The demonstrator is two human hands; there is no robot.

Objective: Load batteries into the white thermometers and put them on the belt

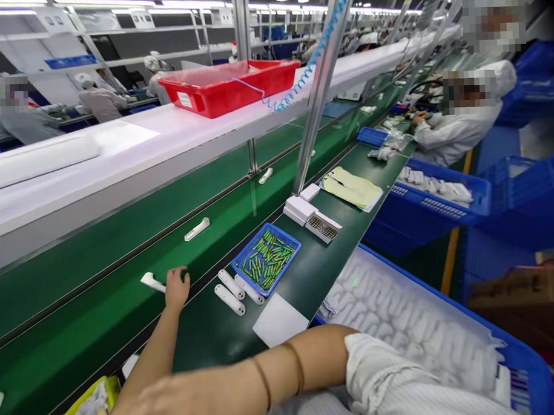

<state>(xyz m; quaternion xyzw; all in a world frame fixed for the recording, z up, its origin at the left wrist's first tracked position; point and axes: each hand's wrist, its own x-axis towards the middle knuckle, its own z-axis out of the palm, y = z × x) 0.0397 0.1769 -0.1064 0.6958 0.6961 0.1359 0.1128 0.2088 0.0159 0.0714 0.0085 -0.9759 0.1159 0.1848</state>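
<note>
Several white pieces (196, 229) lie spaced out along the green belt (104, 340), and the left hand (177, 286) is over the nearest of them. That piece sits beside the fingers, its lower end running up to the hand and out of sight. The left fingers are loosely bent and partly spread; whether they grip the piece cannot be told. The right arm reaches across in front of the left forearm, and the right hand (161, 402) is a blur low down, near a yellow bin (112, 390) with white stuff in it. How far the right hand is open, or whether it has hold of anything, cannot be told.

On the dark bench (204, 343), three handles (229, 300) lie close together by the corner of a blue tray (250, 243) of green batteries (267, 259). A white sheet (281, 321) lies nearer the person, and white boxes (299, 210) and a yellow paper (353, 186) with a pen lie farther along. A large blue crate (444, 301) of white parts stands at the right. Beyond it, a co-worker (460, 128) sits at the bench.
</note>
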